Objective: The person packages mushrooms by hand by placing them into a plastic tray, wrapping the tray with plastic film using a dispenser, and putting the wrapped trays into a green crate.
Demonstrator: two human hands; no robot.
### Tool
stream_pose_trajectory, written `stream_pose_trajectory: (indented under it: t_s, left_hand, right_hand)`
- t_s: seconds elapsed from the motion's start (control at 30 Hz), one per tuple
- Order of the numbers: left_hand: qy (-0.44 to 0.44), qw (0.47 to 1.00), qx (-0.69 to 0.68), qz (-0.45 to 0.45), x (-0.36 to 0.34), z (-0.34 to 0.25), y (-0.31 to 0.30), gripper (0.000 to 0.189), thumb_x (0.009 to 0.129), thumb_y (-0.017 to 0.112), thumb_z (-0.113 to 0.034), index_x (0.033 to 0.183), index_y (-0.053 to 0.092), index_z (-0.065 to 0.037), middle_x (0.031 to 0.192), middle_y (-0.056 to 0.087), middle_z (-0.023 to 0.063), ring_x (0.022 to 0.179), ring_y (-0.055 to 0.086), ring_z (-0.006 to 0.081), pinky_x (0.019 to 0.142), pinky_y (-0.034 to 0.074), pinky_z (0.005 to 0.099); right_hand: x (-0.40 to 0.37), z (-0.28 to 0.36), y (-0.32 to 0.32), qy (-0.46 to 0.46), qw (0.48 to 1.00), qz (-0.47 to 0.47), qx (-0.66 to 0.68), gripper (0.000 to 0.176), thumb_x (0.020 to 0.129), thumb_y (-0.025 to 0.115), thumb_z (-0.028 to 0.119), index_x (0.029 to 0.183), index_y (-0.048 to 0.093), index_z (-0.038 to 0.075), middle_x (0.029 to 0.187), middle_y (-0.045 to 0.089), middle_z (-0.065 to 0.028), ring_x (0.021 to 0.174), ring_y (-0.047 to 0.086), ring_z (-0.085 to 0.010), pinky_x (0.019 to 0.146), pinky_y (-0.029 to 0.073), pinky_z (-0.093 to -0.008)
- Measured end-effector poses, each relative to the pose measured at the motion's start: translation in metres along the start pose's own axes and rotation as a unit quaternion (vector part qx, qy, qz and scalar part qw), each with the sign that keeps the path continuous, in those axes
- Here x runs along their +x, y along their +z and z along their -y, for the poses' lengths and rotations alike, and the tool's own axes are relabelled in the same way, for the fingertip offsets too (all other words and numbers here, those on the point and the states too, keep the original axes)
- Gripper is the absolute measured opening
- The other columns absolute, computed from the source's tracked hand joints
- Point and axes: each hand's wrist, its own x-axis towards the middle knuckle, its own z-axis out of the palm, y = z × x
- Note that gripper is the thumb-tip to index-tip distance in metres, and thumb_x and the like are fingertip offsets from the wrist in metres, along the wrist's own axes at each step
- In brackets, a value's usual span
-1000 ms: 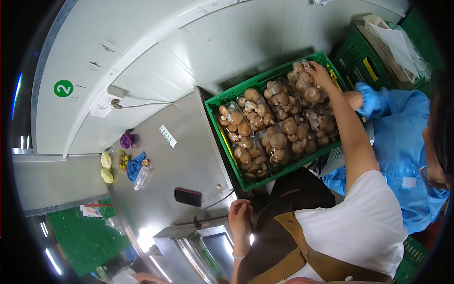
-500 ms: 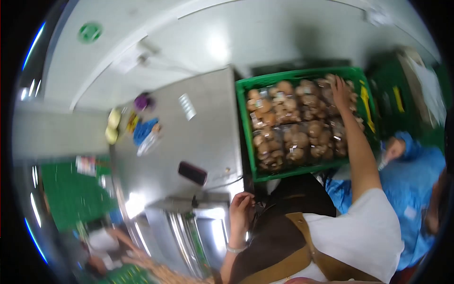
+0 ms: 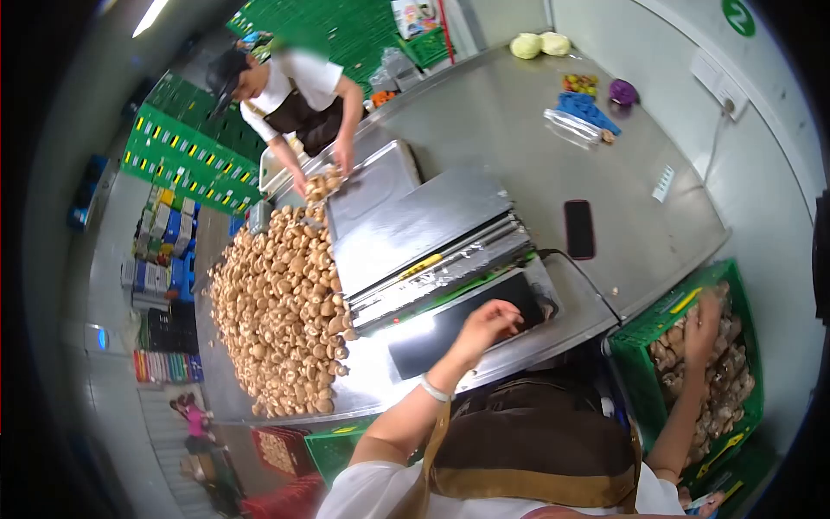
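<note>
Mushrooms [image 3: 281, 303] heap the steel table [image 3: 484, 130], crates [image 3: 177, 164] beyond; left fingers [image 3: 501, 311] curl empty; whether right fingers [image 3: 710, 304] grip, I cannot tell.

A white numeral 2 stood on a round green sign [image 3: 739, 16] on the white wall [image 3: 631, 39] at the far right, the only character that could be read. A white strip [image 3: 664, 183] on the right of the metal table [image 3: 484, 99] bore small dark marks, too tiny to make out. Print on the white packaging [image 3: 416, 17] at the far side was likewise illegible.
</note>
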Motion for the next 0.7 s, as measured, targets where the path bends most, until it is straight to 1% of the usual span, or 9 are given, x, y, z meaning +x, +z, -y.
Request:
stream_pose_trajectory:
  t_s: [0.03,0.07,0.13,0.33,0.43,0.57,0.6,0.63,0.7]
  left_hand:
    - [0.031,0.999,-0.014,-0.040,-0.009,-0.010,-0.030,0.009,0.097,0.059,-0.012,0.105,0.062,-0.008,0.097,0.067,0.0034,0.082,0.060,0.0115,0.079,0.049,0.0274]
    - [0.057,0.995,-0.023,-0.072,-0.018,-0.019,-0.061,0.009,0.097,0.059,-0.011,0.105,0.062,-0.008,0.098,0.067,0.0037,0.082,0.061,0.0120,0.079,0.049,0.0274]
    - [0.103,0.984,-0.048,-0.136,-0.040,-0.036,-0.122,0.009,0.096,0.058,-0.009,0.105,0.061,-0.007,0.099,0.066,0.0055,0.082,0.060,0.0125,0.079,0.049,0.0274]
    - [0.196,0.921,-0.147,-0.302,-0.088,-0.059,-0.279,0.007,0.096,0.056,-0.005,0.102,0.060,-0.004,0.094,0.064,0.0063,0.073,0.055,0.0119,0.069,0.046,0.0262]
    - [0.243,0.841,-0.233,-0.423,-0.112,-0.044,-0.358,0.007,0.095,0.058,-0.006,0.102,0.061,-0.004,0.091,0.064,0.0042,0.069,0.055,0.0108,0.062,0.046,0.0240]
    - [0.207,0.731,0.046,-0.649,-0.106,0.033,-0.450,0.018,0.093,0.061,-0.007,0.110,0.060,-0.002,0.095,0.066,0.0061,0.080,0.062,0.0138,0.070,0.050,0.0259]
    - [0.163,0.696,0.175,-0.677,-0.105,0.037,-0.455,0.025,0.090,0.063,-0.005,0.115,0.060,-0.001,0.097,0.066,0.0088,0.090,0.064,0.0214,0.082,0.051,0.0324]
    - [0.123,0.653,0.321,-0.675,-0.106,0.028,-0.451,0.032,0.087,0.066,-0.007,0.118,0.060,-0.005,0.105,0.065,0.0137,0.094,0.063,0.0278,0.083,0.051,0.0381]
    - [0.116,0.620,0.421,-0.652,-0.090,0.014,-0.458,0.036,0.085,0.066,-0.006,0.120,0.059,-0.005,0.110,0.064,0.0164,0.103,0.059,0.0355,0.091,0.048,0.0435]
  right_hand:
    - [0.018,0.070,0.006,-0.062,0.995,0.075,-0.009,0.029,0.089,0.059,0.002,0.117,0.059,-0.004,0.133,0.054,-0.0190,0.125,0.049,-0.0358,0.107,0.038,-0.0432]
    - [0.031,0.107,0.019,-0.199,0.972,0.098,-0.080,0.022,0.084,0.061,0.000,0.106,0.062,-0.002,0.124,0.057,-0.0184,0.120,0.052,-0.0364,0.101,0.043,-0.0451]
    - [0.048,0.177,0.045,-0.267,0.956,0.125,-0.011,0.020,0.082,0.062,0.000,0.102,0.062,-0.001,0.116,0.060,-0.0164,0.111,0.056,-0.0356,0.093,0.046,-0.0453]
    - [0.058,0.313,0.098,-0.317,0.921,0.219,0.053,0.018,0.081,0.065,0.004,0.099,0.066,0.002,0.099,0.067,-0.0127,0.091,0.062,-0.0348,0.079,0.051,-0.0440]
    - [0.063,0.354,0.126,-0.378,0.884,0.272,0.039,0.017,0.081,0.065,0.006,0.099,0.065,0.004,0.094,0.066,-0.0111,0.087,0.062,-0.0324,0.075,0.051,-0.0437]
    - [0.079,0.376,0.168,-0.405,0.838,0.366,0.021,0.015,0.081,0.065,0.007,0.096,0.064,0.004,0.090,0.065,-0.0104,0.084,0.062,-0.0313,0.072,0.051,-0.0427]
    - [0.084,0.382,0.178,-0.410,0.827,0.383,0.017,0.015,0.081,0.065,0.007,0.095,0.063,0.004,0.089,0.064,-0.0104,0.084,0.062,-0.0312,0.072,0.051,-0.0425]
    - [0.090,0.393,0.188,-0.430,0.817,0.384,0.013,0.015,0.081,0.065,0.007,0.095,0.063,0.004,0.089,0.064,-0.0104,0.083,0.061,-0.0312,0.072,0.051,-0.0424]
    - [0.104,0.417,0.195,-0.460,0.801,0.384,0.001,0.014,0.080,0.066,0.006,0.094,0.063,0.004,0.088,0.064,-0.0104,0.083,0.061,-0.0311,0.071,0.050,-0.0422]
